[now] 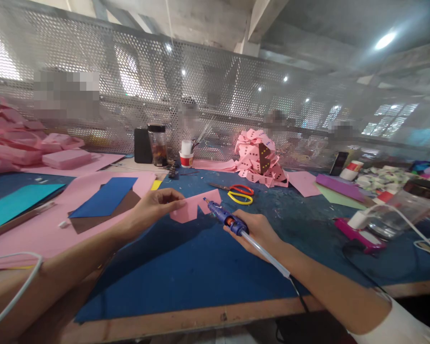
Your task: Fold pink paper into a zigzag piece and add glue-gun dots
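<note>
Between thumb and fingers, my left hand (165,203) pinches the left end of a pink paper piece (187,210) with a notch cut in its lower edge. My right hand (258,231) is wrapped round a blue hot glue gun (224,216), and a long clear glue stick (267,255) sticks out of its back end. The nozzle is at the paper's upper right part; whether it touches cannot be made out. Just behind the paper lie scissors (241,193) with red and yellow handles.
Behind the scissors stands a pink paper construction (260,157) with dark dots. Blue and brown sheets (105,198) lie at left, near piled pink pieces (66,159). A jar (158,145) and paper cup (186,158) stand at the back. A magenta power strip (360,236) sits at right.
</note>
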Available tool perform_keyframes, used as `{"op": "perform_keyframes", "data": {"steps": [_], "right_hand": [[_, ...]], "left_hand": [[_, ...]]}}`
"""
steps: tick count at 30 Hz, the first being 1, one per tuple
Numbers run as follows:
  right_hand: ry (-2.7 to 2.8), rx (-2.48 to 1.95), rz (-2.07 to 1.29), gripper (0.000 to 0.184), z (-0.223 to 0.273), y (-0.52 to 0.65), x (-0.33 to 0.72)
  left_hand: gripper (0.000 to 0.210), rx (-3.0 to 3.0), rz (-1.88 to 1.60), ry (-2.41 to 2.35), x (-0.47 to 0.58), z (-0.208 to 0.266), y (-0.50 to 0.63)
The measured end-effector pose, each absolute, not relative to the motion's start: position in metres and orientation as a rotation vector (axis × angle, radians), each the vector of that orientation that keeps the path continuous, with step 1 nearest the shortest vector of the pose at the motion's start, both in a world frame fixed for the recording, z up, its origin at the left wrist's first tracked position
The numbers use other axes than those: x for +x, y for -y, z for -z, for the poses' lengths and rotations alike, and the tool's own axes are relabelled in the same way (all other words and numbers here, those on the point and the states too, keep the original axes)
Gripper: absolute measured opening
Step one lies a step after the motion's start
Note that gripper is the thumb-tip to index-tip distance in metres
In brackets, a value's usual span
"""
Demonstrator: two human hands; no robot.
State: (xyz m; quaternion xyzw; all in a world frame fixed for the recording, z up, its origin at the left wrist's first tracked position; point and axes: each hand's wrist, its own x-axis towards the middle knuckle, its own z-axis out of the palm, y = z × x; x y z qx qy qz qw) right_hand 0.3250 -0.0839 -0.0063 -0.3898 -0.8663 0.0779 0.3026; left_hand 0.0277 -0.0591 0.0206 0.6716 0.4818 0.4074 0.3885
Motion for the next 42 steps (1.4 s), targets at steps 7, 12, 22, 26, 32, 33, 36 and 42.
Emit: {"op": "perform_keyframes", "data": {"steps": [7, 12, 22, 26, 32, 33, 36, 42], "right_hand": [[2.295, -1.021, -0.197, 0.011, 0.0079, 0.0837, 0.325], [2.304, -1.025, -0.192, 0.012, 0.0073, 0.0846, 0.3251], [2.3, -1.002, -0.163, 0.012, 0.0078, 0.0835, 0.3253], [2.302, -0.991, -0.141, 0.013, 0.0104, 0.0818, 0.3262], [2.297, -0.987, -0.132, 0.012, 0.0101, 0.0828, 0.3262], [2.296, -0.986, -0.134, 0.012, 0.01, 0.0831, 0.3262], [2.294, -0.986, -0.147, 0.013, 0.0097, 0.0839, 0.3262], [2.299, -0.991, -0.144, 0.013, 0.0096, 0.0831, 0.3254]], "left_hand": [[0.029, 1.66, -1.05, -1.222, 0.0252, -0.0169, 0.0566], [0.029, 1.668, -1.048, -1.207, 0.0256, -0.0177, 0.0564], [0.028, 1.664, -1.04, -1.189, 0.0247, -0.0163, 0.0564], [0.028, 1.668, -1.04, -1.183, 0.0242, -0.0151, 0.0552], [0.029, 1.676, -1.038, -1.187, 0.0235, -0.0145, 0.0552], [0.029, 1.675, -1.041, -1.189, 0.0235, -0.0145, 0.0551], [0.028, 1.677, -1.047, -1.19, 0.0237, -0.0144, 0.0546], [0.029, 1.696, -1.025, -1.184, 0.0239, -0.0152, 0.0553]]}}
